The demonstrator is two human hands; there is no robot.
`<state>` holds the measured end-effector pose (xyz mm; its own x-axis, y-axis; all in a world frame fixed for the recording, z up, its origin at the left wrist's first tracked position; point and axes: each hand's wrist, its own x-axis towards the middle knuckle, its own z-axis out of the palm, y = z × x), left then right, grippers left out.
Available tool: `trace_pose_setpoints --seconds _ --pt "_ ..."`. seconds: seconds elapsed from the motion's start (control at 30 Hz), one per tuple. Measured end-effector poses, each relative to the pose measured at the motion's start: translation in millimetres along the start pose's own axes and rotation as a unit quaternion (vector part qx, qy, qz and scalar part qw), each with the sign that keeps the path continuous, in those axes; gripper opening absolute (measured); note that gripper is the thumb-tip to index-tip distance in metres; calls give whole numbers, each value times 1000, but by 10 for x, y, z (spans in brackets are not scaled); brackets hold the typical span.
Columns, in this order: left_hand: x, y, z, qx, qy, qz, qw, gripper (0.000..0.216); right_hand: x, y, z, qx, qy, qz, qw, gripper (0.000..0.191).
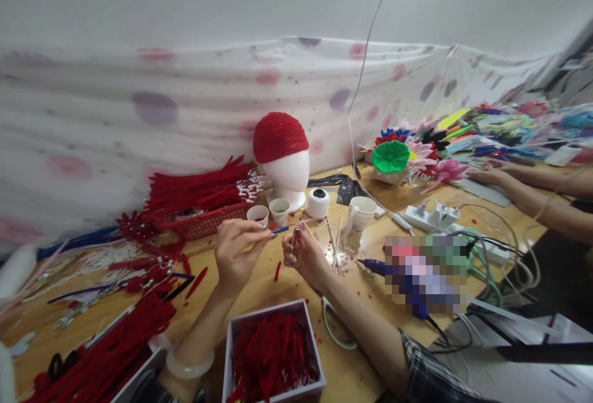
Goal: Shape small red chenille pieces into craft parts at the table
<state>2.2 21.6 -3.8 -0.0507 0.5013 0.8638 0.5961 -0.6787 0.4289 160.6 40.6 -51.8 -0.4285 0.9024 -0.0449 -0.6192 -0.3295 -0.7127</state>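
My left hand is raised over the wooden table, its fingers pinched on a thin blue-tipped stick that points right. My right hand is closed round a small dark object that I cannot make out, close to the stick's tip. A white bangle sits on my left wrist. Below my hands stands a white box full of red pieces. Just beyond them are two small paper cups.
A white foam head in a red cap stands at the back. A red basket of red stems lies left. A white mug, thread spool, power strip and cables sit right. Another person's arms rest by paper flowers.
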Motion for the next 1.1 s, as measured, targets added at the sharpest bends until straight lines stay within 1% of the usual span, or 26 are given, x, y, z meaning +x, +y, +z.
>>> trace_pose_setpoints --seconds 0.03,0.07,0.13,0.2,0.3,0.37,0.4,0.43,0.5,0.53,0.6,0.67,0.7,0.77,0.83,0.9,1.0,1.1 --pt "-11 -13 1 33 -17 66 997 4 -9 -5 2 7 -11 9 1000 41" --pt "-24 -27 7 58 -37 117 991 9 -18 -4 4 9 -18 14 1000 38" --pt "-55 -52 29 80 -70 178 978 14 -34 6 8 4 -18 8 1000 34" --pt "-84 -69 53 83 -88 197 973 15 -46 14 17 -11 -9 -7 1000 30" --pt "-104 -70 70 78 -108 178 975 11 -50 11 31 -23 -8 -29 999 26" --pt "-92 -45 66 53 -132 140 980 9 -44 7 38 -25 -5 -40 999 25" --pt "-78 -27 61 29 -147 110 983 8 -40 6 39 -30 -3 -45 999 25" --pt "-59 -7 56 1 -157 70 985 9 -36 6 38 -38 -3 -51 998 25" --pt "-14 27 46 -57 -164 -44 984 16 -28 14 29 -64 -12 -64 996 25" --pt "11 37 41 -86 -163 -110 977 17 -26 21 21 -82 -21 -68 994 26" --pt "53 36 33 -145 -173 -233 946 16 -22 41 -3 -118 -38 -74 990 26" --pt "78 13 26 -204 -210 -312 904 19 -20 66 -32 -149 -48 -74 985 27" --pt "84 -2 22 -227 -227 -336 885 20 -19 77 -45 -162 -50 -73 983 27" --pt "83 -29 16 -257 -244 -366 860 19 -16 91 -61 -178 -48 -72 980 28" --pt "75 -51 13 -274 -242 -388 846 18 -12 90 -61 -180 -46 -66 980 30" --pt "67 -67 17 -287 -224 -407 838 20 -3 81 -49 -156 -48 -43 986 35" --pt "59 -78 31 -302 -172 -420 839 24 18 74 -34 -112 -57 21 992 47" --pt "63 -64 43 -296 -121 -399 859 23 45 93 -50 -97 -56 74 991 46"
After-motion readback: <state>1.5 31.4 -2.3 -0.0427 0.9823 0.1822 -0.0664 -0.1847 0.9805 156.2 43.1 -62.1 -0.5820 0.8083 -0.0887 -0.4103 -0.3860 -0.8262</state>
